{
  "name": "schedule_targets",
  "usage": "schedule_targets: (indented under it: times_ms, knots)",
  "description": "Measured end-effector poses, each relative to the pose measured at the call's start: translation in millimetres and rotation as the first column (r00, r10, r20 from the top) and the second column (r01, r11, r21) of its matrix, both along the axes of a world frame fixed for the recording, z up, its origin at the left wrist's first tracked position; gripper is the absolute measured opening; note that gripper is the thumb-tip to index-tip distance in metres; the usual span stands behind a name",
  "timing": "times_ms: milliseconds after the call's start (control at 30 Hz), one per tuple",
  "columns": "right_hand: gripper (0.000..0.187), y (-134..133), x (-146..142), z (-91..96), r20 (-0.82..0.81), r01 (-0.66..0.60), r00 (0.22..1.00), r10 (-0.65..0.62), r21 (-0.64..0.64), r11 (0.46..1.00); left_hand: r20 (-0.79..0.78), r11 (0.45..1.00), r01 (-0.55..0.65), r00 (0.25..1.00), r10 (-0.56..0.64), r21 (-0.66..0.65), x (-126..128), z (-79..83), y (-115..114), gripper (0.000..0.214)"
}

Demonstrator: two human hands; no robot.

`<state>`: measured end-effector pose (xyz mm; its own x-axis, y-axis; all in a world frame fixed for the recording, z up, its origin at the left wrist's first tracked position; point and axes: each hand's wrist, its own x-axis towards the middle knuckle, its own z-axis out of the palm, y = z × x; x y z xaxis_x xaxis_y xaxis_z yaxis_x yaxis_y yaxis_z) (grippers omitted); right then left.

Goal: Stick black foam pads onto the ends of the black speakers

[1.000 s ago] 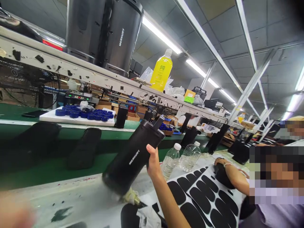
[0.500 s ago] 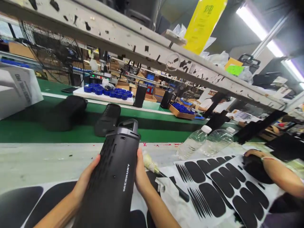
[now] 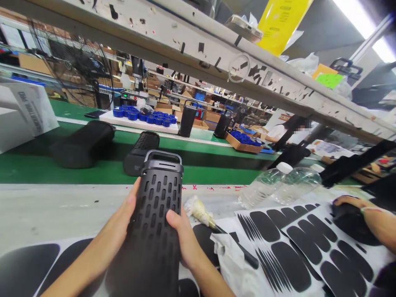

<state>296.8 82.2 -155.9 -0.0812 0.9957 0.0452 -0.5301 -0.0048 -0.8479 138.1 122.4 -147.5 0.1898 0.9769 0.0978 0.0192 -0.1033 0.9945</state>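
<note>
A tall black speaker (image 3: 154, 214) with a slotted grille and a top handle lies lengthwise in front of me, handle end pointing away. My left hand (image 3: 122, 229) grips its left side and my right hand (image 3: 182, 237) grips its right side, thumb laid on the grille. Under it lie white sheets with black oval stickers (image 3: 293, 251). A crumpled cloth (image 3: 198, 208) and a black tool (image 3: 244, 255) lie just right of my right hand.
Two black speakers (image 3: 140, 150) lie on the green conveyor belt (image 3: 216, 175). Two clear water bottles (image 3: 267, 185) lie at the right. A co-worker's hand (image 3: 355, 210) rests on a black part at far right. A white shelf (image 3: 216, 62) runs overhead. A white box (image 3: 21, 115) stands at the left.
The speaker has been turned about its long axis: the side with the logo faced up, now the slotted grille faces up. Both hands have kept hold of it.
</note>
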Motion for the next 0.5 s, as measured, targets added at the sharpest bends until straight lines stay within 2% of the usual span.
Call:
schedule_targets:
  times_ms: [100, 133, 233, 333, 500]
  knots:
    - [0.064, 5, 5, -5.2, -0.116, -0.056, 0.992, 0.043, -0.109, 0.992, -0.042, 0.979, -0.032, 0.999, 0.024, -0.202, -3, 9.3, -5, 0.081]
    - [0.061, 6, 7, -6.6, -0.152, -0.097, 0.986, 0.075, -0.149, 0.984, -0.050, 0.973, -0.055, 0.998, 0.045, -0.225, -3, 12.4, -7, 0.080]
    - [0.061, 9, 12, -9.1, -0.219, -0.198, 0.964, 0.152, -0.206, 0.958, -0.069, 0.990, -0.078, 0.995, 0.070, -0.115, -5, 15.3, -10, 0.075]
    - [0.065, 10, 15, -9.3, -0.238, -0.181, 0.962, 0.135, -0.186, 0.966, -0.077, 0.997, -0.073, 0.994, 0.075, 0.023, -6, 9.5, -12, 0.073]
    - [0.067, 10, 18, -7.1, -0.247, -0.211, 0.953, 0.176, -0.124, 0.969, -0.082, 0.998, -0.028, 0.996, 0.033, 0.060, -1, 8.0, -22, 0.072]
